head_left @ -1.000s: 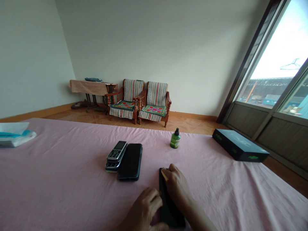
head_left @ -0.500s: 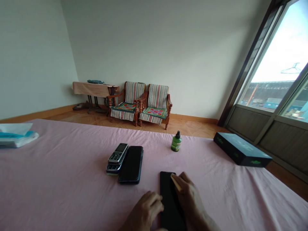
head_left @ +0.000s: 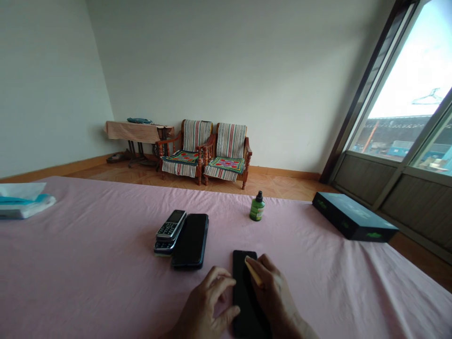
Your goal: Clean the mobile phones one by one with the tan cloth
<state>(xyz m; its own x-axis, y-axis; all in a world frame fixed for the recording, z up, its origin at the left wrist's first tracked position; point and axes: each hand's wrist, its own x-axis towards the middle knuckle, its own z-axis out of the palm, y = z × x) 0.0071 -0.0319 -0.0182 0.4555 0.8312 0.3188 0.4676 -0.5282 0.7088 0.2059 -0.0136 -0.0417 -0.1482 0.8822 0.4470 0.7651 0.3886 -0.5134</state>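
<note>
A black smartphone (head_left: 242, 292) lies lengthwise on the pink cloth in front of me. My left hand (head_left: 209, 299) holds it at its left edge, with thumb and fingers bent and their tips against it. Pressed onto the right side of its upper face is a small pale-yellow piece (head_left: 253, 271), cloth or sponge, I cannot tell which. My right hand (head_left: 273, 287) is closed around that piece, hiding part of it and the phone's right edge. Left of the hands lie another black smartphone (head_left: 190, 241) and a silver keypad phone (head_left: 171, 225) resting on another keypad phone (head_left: 164, 248).
A green spray bottle (head_left: 257, 207) stands beyond the hands. At the right is a flat black box (head_left: 355, 216); a tissue pack (head_left: 26, 205) lies at the far left. The pink cloth (head_left: 106, 282) is wrinkled. Two wooden chairs (head_left: 226, 162) stand by the wall.
My left hand's thumb and fingers have spread further apart along the phone's left edge. My right hand has moved slightly left on the phone with the pale-yellow piece.
</note>
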